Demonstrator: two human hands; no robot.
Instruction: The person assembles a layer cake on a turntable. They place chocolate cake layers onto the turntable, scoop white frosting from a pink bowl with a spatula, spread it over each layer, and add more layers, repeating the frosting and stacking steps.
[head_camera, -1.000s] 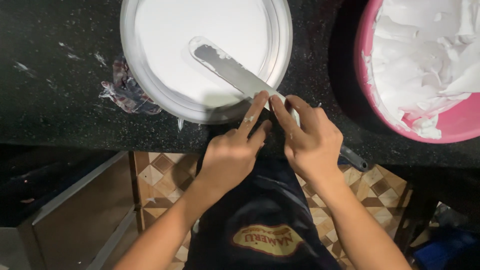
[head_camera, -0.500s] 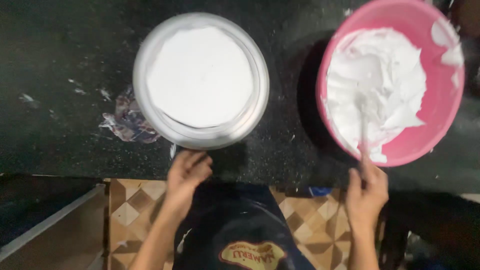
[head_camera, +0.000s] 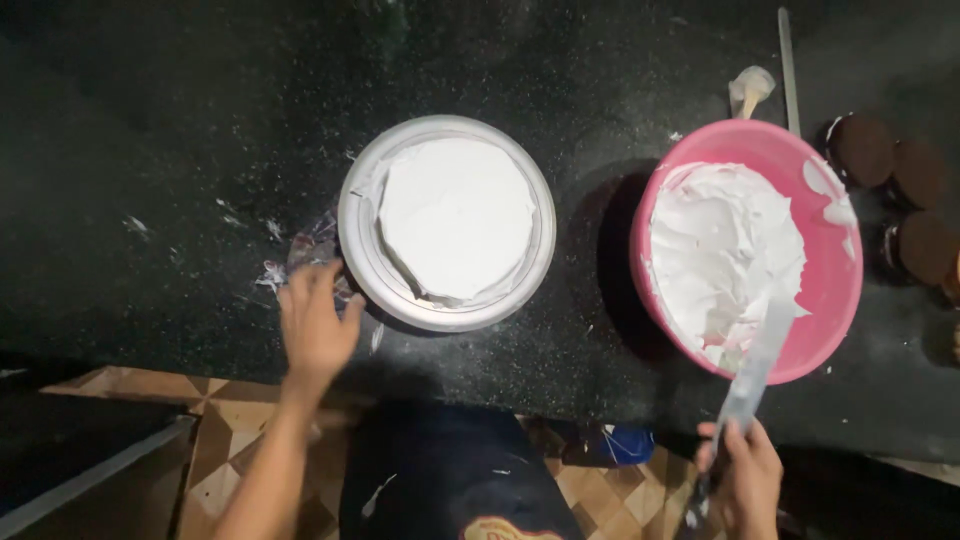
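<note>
A round cake covered in white cream (head_camera: 455, 215) sits on a metal turntable plate (head_camera: 356, 250) on the black counter. My left hand (head_camera: 315, 325) is open, its fingers spread at the plate's lower-left rim. My right hand (head_camera: 742, 480) grips the handle of a long flat spatula (head_camera: 758, 355). The spatula's blade reaches up into the pink bowl (head_camera: 835, 300), which is full of whipped white cream (head_camera: 725, 245).
Dark round cookies (head_camera: 900, 185) lie at the right edge beyond the bowl. A piping bag tip (head_camera: 750, 90) and a thin rod (head_camera: 788, 65) lie behind the bowl. A crumpled wrapper (head_camera: 300, 255) and cream smears sit left of the plate. The counter's front edge runs below.
The view has pulled back and shifted. My left hand has risen from the counter edge to the plate's rim. My right hand still holds the spatula in the pink bowl's cream.
</note>
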